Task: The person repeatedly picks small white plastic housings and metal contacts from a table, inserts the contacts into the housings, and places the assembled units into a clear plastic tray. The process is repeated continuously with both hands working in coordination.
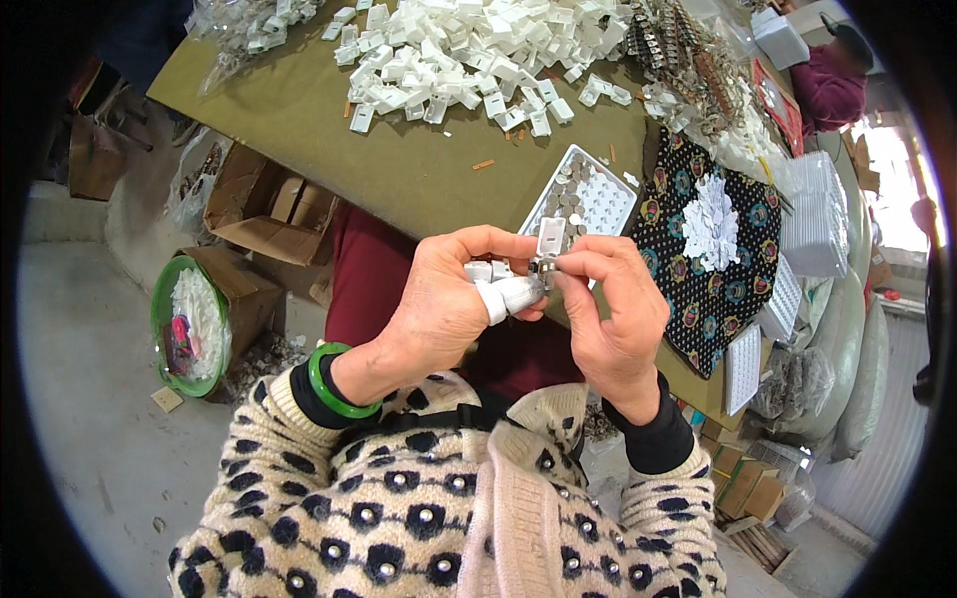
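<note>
My left hand (pixel 439 289) is closed around a small white plastic case (pixel 551 236), held upright between its fingertips. White wrapping covers its thumb, and more white plastic pieces (pixel 483 270) are tucked in the same hand. Thumb and forefinger of my right hand (pixel 616 314) pinch at a small metal part (pixel 541 267) at the lower end of the case. The fingers partly hide where the two parts meet. Just beyond my hands lies a white tray (pixel 620 204) bearing several round silver discs (pixel 564 199).
A heap of white plastic cases (pixel 449 60) covers the far part of the green table (pixel 399 179). Metal strips (pixel 678 45) lie at the far right. Patterned cloth (pixel 663 289) holds white pieces (pixel 711 224), near stacked trays (pixel 815 214). A cardboard box (pixel 234 204) and green basin (pixel 159 319) stand left.
</note>
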{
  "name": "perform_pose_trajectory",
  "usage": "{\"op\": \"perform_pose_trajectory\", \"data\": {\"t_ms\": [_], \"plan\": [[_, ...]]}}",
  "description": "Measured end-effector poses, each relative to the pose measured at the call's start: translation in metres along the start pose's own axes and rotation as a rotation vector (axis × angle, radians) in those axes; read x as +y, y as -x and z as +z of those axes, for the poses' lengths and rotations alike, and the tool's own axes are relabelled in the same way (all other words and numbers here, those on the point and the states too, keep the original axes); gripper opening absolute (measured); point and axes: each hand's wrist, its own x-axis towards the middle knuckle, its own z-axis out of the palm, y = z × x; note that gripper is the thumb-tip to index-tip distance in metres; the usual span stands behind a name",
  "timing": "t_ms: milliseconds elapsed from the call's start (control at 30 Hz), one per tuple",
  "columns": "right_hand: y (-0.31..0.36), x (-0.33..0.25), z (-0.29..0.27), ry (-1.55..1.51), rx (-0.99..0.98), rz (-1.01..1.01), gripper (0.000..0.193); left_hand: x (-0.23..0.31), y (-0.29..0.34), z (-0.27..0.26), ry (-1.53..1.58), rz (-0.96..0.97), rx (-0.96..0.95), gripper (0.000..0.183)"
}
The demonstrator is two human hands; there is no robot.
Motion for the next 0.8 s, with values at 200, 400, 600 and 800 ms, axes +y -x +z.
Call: {"op": "perform_pose_trajectory", "data": {"t_ms": [200, 400, 600, 800], "plan": [[0.000, 0.002, -0.001, 0.014, -0.007, -0.047, 0.021, 0.000, 0.000, 0.000, -0.024, 0.000, -0.003, 0.026], [0.000, 0.003, -0.004, -0.040, -0.031, -0.039, 0.020, 0.000, 0.000, 0.000, -0.057, -0.009, 0.004, 0.027], [0.000, 0.003, 0.001, 0.004, -0.015, -0.076, 0.021, 0.001, 0.001, 0.002, -0.033, -0.014, 0.010, 0.029], [0.007, 0.007, -0.010, -0.189, -0.092, 0.091, 0.015, 0.003, 0.005, -0.001, 0.011, -0.100, -0.003, 0.027]]}}
